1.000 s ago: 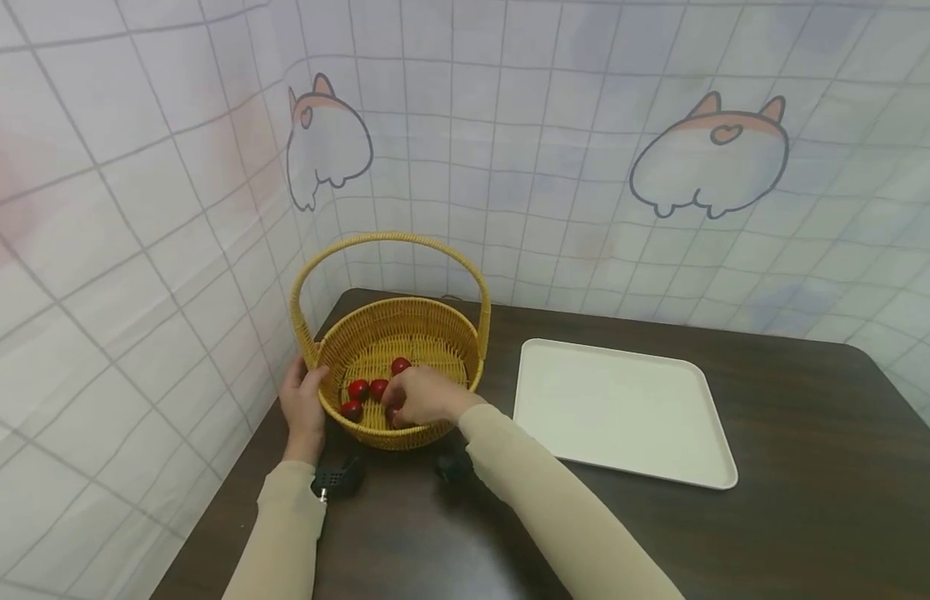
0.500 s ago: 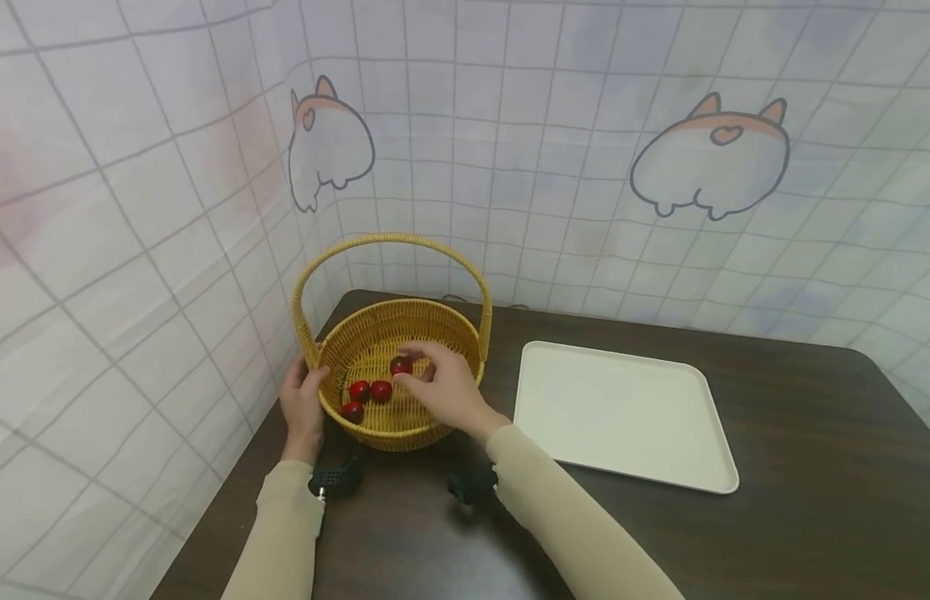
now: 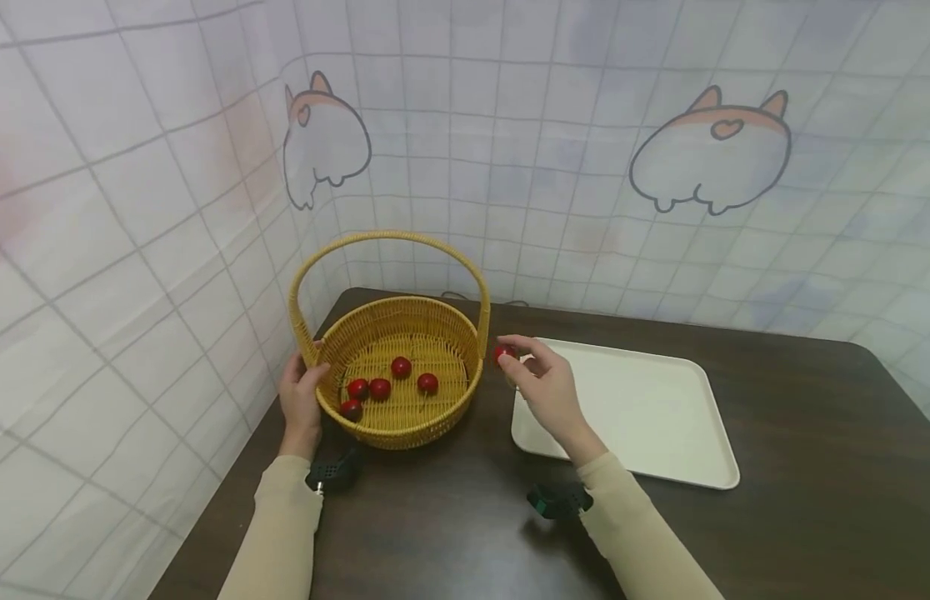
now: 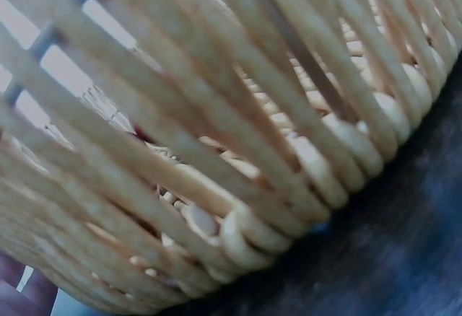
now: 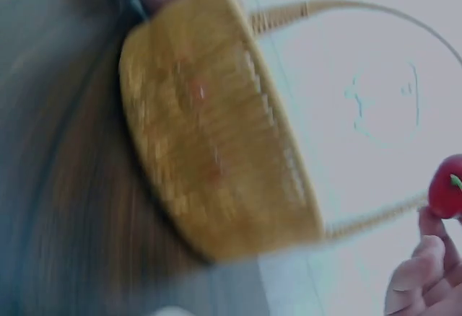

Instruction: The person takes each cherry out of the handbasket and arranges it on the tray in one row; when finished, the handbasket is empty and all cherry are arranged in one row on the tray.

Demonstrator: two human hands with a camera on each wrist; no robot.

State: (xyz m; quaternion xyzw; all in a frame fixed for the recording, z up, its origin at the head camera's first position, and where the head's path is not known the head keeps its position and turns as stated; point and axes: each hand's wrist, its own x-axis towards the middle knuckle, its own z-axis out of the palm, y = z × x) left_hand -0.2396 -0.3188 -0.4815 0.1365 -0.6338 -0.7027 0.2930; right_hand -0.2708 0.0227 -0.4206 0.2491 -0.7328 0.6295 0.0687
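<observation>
A yellow woven basket [image 3: 405, 437] with a tall arched handle stands on the dark table, and several red cherries [image 3: 379, 389] lie on its floor. At its left side my left hand [image 3: 300, 400] grips the rim near the handle's foot, thumb at the rim and fingers mostly hidden outside. In the left wrist view the basket's wicker wall [image 4: 216, 114] fills most of the picture. My right hand [image 3: 546, 387] pinches one red cherry [image 3: 504, 355] between thumb and fingertips, raised right of the basket by the tray's left edge. A green stem shows on that cherry [image 5: 449, 186] in the right wrist view.
A white rectangular tray [image 3: 645, 408] lies on the table [image 3: 802, 467] to the right of the basket. Behind and to the left hangs a white gridded cloth [image 3: 510, 167] with cartoon animals. A dark wrist camera [image 3: 558, 500] hangs under the right wrist.
My right hand has come out of the basket with a cherry and moved right to the tray's left edge, uncovering another cherry. The left hand keeps its place on the rim.
</observation>
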